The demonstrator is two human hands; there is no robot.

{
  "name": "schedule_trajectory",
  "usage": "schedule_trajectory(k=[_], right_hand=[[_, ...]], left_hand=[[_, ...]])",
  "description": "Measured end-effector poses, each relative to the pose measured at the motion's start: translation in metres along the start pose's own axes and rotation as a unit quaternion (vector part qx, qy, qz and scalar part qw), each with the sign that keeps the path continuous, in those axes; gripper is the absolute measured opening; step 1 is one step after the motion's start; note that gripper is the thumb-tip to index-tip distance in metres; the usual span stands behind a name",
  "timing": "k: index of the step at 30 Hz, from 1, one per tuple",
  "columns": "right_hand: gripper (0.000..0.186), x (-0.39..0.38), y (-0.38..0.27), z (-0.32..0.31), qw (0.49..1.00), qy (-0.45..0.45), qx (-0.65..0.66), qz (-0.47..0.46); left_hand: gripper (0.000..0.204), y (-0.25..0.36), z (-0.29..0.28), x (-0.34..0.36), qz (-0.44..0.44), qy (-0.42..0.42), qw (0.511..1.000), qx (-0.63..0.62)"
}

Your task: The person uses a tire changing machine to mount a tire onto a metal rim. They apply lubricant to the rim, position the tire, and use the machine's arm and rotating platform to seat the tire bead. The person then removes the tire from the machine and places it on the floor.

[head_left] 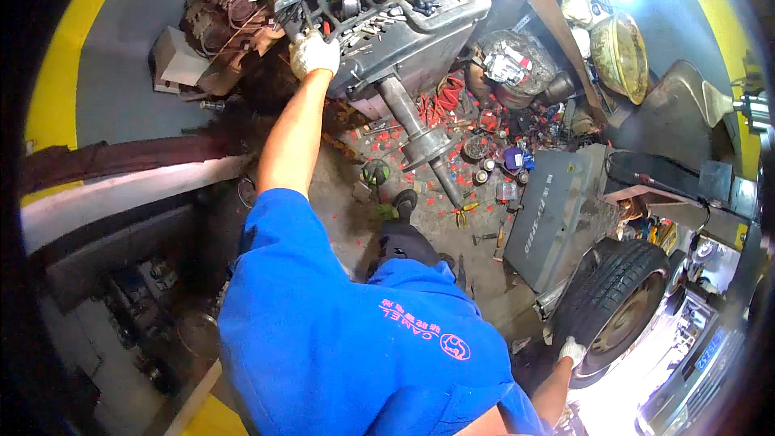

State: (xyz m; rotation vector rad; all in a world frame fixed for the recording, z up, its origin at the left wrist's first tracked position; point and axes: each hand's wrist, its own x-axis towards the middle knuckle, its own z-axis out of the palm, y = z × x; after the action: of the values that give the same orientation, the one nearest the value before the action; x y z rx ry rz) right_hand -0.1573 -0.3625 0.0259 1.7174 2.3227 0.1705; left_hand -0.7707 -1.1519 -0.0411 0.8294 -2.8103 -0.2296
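Note:
My left hand (313,55), in a white work glove, reaches to the left end of a cluttered tray on top of a dark grey machine (428,32). Its fingers curl beside a dark tool handle and small metal wheel weights (373,31); what they hold is hard to make out. From the machine's front juts a steel shaft (404,113) with a flange. At the lower right my right hand (573,351), also gloved, grips the edge of an upright tire (605,291) on a steel rim.
Beside the tire stands a grey panel (547,218). Red scraps, cans and yellow-handled pliers (462,215) litter the floor below the shaft. A hammer (499,242) lies near the panel. Greasy parts (230,20) and a white box (179,56) are at the upper left; a yellowish basin (619,56) is upper right.

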Motion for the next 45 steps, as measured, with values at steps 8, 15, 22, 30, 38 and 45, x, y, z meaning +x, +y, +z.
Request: schedule_trajectory(k=[8, 15, 22, 30, 38, 45], right_hand=[[0.059, -0.013, -0.015, -0.012, 0.998, -0.043, -0.030, 0.015], [0.045, -0.008, -0.003, 0.005, 0.962, -0.054, -0.226, -0.141], [0.084, -0.017, -0.036, -0.021, 1.000, 0.024, 0.001, 0.018], [0.073, -0.034, -0.011, -0.014, 0.994, 0.100, 0.044, 0.016], [0.048, -0.019, 0.045, 0.005, 0.948, 0.239, 0.172, -0.124], [0.015, 0.060, 0.077, -0.035, 0.869, 0.370, 0.285, -0.165]], left_hand=[[0.042, -0.004, 0.021, 0.019, 0.043, -0.027, 0.997, 0.057], [0.058, 0.011, 0.030, 0.016, -0.033, 0.001, 0.999, 0.037], [0.043, 0.067, 0.036, -0.104, 0.065, 0.097, 0.971, -0.207], [0.032, 0.189, 0.024, -0.451, 0.273, -0.271, 0.852, -0.356], [0.027, 0.256, 0.028, -0.577, 0.217, -0.366, 0.815, -0.393], [0.031, 0.281, 0.030, -0.609, 0.257, -0.318, 0.841, -0.353]])
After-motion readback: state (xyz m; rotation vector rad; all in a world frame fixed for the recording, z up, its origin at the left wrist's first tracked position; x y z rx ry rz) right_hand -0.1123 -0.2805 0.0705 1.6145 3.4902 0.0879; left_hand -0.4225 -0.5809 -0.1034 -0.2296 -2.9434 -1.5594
